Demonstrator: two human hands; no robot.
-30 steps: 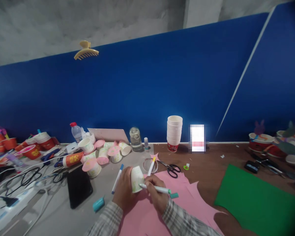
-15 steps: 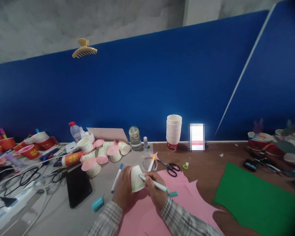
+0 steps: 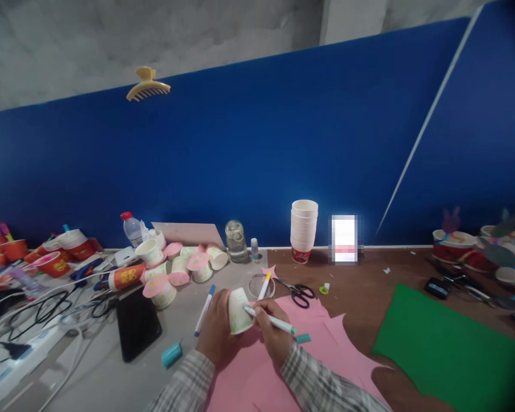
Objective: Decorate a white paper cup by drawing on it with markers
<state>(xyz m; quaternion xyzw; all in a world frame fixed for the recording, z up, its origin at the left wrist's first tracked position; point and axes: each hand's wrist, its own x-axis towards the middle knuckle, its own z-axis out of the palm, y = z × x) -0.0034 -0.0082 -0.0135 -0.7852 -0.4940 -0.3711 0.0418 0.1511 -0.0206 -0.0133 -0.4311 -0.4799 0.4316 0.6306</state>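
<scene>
My left hand is wrapped round a small white paper cup, held upside down over a sheet of pink paper. My right hand pinches a white marker with a green end, its tip touching the side of the cup. A loose green marker cap lies just right of that hand. Two more markers lie close by, a blue one and a yellow-tipped one.
Black scissors and a clear round lid lie behind the hands. Several decorated cups cluster at left, near a black phone and cables. A stack of paper cups stands by the blue wall. A green sheet lies right.
The marker tip has crept slightly up the cup's side. Both hands stay in nearly the same place.
</scene>
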